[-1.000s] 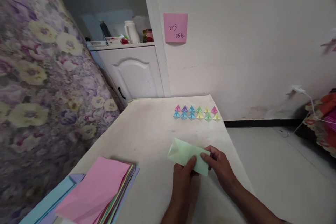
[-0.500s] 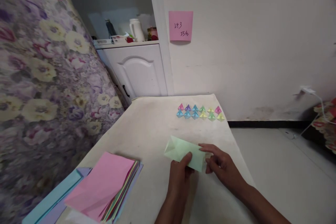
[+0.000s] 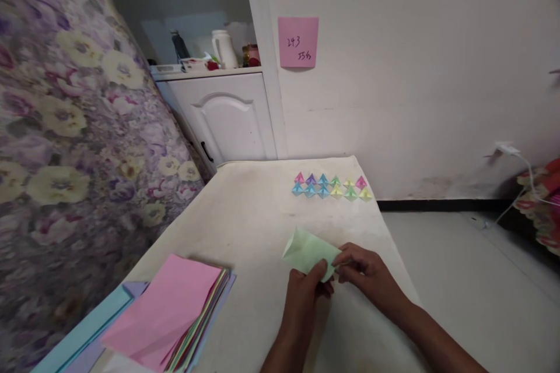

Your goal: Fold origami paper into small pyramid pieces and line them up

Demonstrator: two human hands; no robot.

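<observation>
A light green sheet of folded paper (image 3: 306, 252) is held above the table, its left end creased into a point. My left hand (image 3: 304, 291) grips it from below, with the thumb lying on top and the fingers underneath. At the paper's right end, my right hand (image 3: 365, 271) pinches the edge between thumb and fingers. Beyond the hands, two rows of small folded paper pieces (image 3: 322, 191) in pink, purple, blue, green and yellow stand on the table.
The cream-covered table (image 3: 245, 215) meets the wall at its far end. A stack of coloured paper (image 3: 175, 309), pink on top, lies at the left, beside blue folded paper (image 3: 87, 326). A floral curtain (image 3: 87, 157) hangs along the left side.
The green paper has shifted slightly right and turned a little. My right hand has moved its fingers from the top edge onto the right end, which now looks shorter.
</observation>
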